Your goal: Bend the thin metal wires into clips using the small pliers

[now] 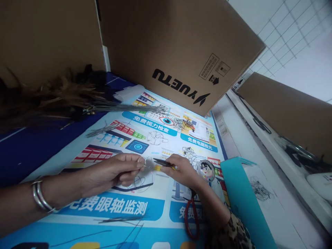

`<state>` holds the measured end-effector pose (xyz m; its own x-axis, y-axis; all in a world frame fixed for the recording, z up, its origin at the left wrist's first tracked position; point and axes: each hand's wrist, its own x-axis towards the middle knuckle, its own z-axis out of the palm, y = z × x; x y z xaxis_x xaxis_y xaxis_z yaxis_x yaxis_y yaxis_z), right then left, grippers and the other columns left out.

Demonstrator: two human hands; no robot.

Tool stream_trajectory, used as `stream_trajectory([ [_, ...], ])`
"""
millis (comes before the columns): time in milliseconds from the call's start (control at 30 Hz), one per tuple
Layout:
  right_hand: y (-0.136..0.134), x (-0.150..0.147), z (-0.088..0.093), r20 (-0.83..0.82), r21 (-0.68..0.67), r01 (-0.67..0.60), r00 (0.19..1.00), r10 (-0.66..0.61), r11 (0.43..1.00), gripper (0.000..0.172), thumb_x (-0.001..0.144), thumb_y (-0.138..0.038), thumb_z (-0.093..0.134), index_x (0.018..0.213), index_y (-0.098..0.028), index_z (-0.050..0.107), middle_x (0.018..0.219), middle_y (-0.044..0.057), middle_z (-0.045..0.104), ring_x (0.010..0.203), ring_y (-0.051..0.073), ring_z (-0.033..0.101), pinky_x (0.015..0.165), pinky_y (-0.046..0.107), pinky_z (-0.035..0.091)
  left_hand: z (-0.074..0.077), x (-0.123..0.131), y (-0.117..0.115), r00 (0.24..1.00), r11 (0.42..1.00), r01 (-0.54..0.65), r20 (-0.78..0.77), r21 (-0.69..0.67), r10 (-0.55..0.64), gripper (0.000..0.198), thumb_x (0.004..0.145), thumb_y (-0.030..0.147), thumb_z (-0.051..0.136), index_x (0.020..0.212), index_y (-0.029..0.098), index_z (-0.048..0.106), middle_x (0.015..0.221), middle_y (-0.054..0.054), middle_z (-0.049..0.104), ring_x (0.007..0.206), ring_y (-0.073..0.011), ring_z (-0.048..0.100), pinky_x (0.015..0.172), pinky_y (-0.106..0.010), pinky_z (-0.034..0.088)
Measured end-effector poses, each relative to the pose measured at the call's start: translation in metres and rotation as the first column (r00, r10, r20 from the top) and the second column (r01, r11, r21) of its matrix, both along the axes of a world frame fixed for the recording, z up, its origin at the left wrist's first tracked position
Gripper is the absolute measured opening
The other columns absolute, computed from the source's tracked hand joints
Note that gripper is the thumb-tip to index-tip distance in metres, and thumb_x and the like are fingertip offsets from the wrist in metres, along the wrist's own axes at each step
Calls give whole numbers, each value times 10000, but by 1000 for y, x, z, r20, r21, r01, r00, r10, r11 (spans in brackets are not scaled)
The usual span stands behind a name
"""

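Observation:
My left hand [114, 171] pinches a thin bent wire loop [145, 162] just above a printed poster [145, 207] on the table. My right hand [181, 169] is closed round small dark pliers [162, 162] with a yellow part, their tip pointing left at the wire loop. The two hands are a few centimetres apart. A silver bangle [40, 195] sits on my left wrist. Another bent wire shape [141, 181] lies on the poster under the hands.
A bundle of dark feathers on wire stems [52, 97] lies at the left. Loose wires [103, 129] and finished wire shapes [155, 138] lie on the poster. A brown YUETU carton [181, 52] stands behind. A teal box [243, 200] is at the right, red-handled scissors [192, 218] under my right wrist.

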<state>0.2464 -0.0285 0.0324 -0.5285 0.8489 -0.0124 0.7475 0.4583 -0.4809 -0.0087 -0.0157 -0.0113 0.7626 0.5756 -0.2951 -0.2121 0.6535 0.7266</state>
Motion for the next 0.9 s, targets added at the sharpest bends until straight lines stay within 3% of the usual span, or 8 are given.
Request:
stream_trajectory([
  [233, -1, -2, 0, 2, -27, -74, 997, 74, 997, 243, 932, -395, 598, 862, -172, 665, 854, 39, 667, 829, 150, 589, 704, 226, 400, 2, 3, 0, 1000, 1000, 17, 11, 10, -17, 194, 886, 308, 655, 759, 174, 599, 525, 62, 348, 493, -85, 217, 493, -241, 195],
  [433, -5, -5, -1, 39, -53, -18, 999, 20, 998, 320, 931, -467, 581, 831, -175, 668, 820, 25, 665, 770, 132, 587, 655, 212, 361, 1, 2, -2, 1000, 1000, 18, 19, -15, -17, 183, 886, 288, 655, 759, 165, 609, 537, 59, 352, 494, -79, 230, 485, -223, 214],
  [733, -6, -11, 4, 147, -23, 149, 979, -144, 989, 319, 932, -450, 584, 772, -179, 638, 761, 0, 632, 699, 113, 542, 597, 220, 290, 9, 7, -3, 973, 970, -231, -41, -70, 229, 180, 842, 297, 707, 777, 151, 623, 635, 36, 396, 541, -81, 309, 488, -187, 307],
  [900, -7, -13, 5, 180, -18, 194, 966, -187, 981, 318, 931, -452, 582, 771, -183, 638, 773, 2, 640, 723, 118, 551, 610, 221, 293, 12, 9, -5, 959, 956, -284, -25, -72, 282, 192, 827, 268, 715, 727, 150, 601, 685, 25, 428, 539, -79, 300, 495, -199, 354],
])
